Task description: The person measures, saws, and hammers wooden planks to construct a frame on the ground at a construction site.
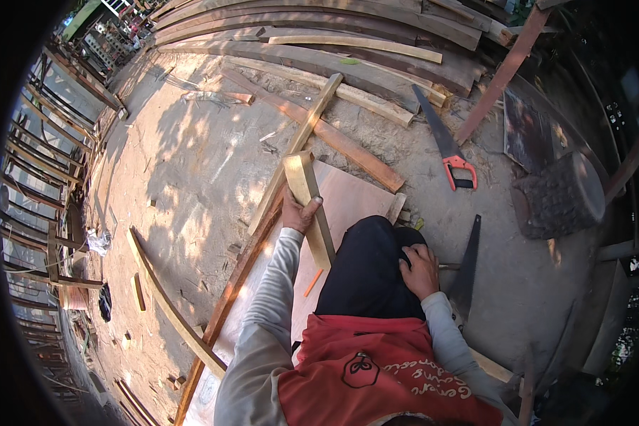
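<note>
My left hand (299,214) is wrapped round a short, thick wooden block (321,238), which stands out past my fingers at both ends. Beneath it lies a pale plywood board (344,188) with a reddish wooden strip (227,305) along its left side. An orange pencil (313,282) rests on the board close to my leg. On my dark-trousered thigh lies my right hand (422,271), fingers loosely spread, with nothing seen in it. Just right of that hand is a handsaw blade (467,273); its handle is hidden.
A handsaw with a red handle (461,173) lies on the ground, front right, near a tree stump (557,195). Long planks (319,25) are stacked at the far side. A curved wooden strip (167,305) and small offcuts lie left. Wooden frames (42,156) stand at far left.
</note>
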`<action>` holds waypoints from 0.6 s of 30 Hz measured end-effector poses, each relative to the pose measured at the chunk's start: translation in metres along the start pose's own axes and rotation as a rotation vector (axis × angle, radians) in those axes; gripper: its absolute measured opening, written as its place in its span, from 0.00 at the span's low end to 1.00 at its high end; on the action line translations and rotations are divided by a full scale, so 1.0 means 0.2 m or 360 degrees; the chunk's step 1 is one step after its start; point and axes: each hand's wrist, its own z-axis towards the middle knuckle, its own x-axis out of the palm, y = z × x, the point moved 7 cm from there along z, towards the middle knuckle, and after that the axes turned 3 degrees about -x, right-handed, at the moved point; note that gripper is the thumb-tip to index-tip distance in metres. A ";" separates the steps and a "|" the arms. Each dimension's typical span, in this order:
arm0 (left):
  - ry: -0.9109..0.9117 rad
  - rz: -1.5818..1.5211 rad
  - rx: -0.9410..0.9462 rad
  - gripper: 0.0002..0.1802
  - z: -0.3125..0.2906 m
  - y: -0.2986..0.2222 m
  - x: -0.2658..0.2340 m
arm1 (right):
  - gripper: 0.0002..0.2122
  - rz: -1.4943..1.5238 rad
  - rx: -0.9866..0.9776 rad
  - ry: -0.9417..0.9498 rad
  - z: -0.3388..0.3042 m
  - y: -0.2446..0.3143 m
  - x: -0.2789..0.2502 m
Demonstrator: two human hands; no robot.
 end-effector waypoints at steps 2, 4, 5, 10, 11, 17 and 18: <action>-0.0038 -0.0095 0.0099 0.43 0.13 0.03 0.13 | 0.14 0.0021 0.0135 0.0011 0.04 -0.06 0.01; 0.0008 -0.0197 -0.0164 0.34 0.24 0.11 0.22 | 0.13 0.0018 0.0180 0.0001 0.05 -0.09 0.01; -0.0059 -0.0222 -0.0195 0.26 0.28 0.16 0.24 | 0.13 0.0017 0.0211 -0.0009 0.05 -0.11 0.01; -0.0193 0.0086 -0.0176 0.24 0.43 0.22 0.40 | 0.09 0.0020 0.0320 -0.0058 0.05 -0.17 0.03; -0.0222 0.0304 -0.0187 0.26 0.43 0.14 0.42 | 0.08 0.0045 0.0344 -0.0049 0.05 -0.19 0.03; -0.0257 0.0754 -0.0599 0.42 0.53 0.20 0.49 | 0.07 0.0104 0.0322 -0.0096 0.09 -0.19 0.03; -0.0257 0.0747 -0.0604 0.42 0.54 0.19 0.51 | 0.07 0.0097 0.0320 -0.0093 0.09 -0.20 0.03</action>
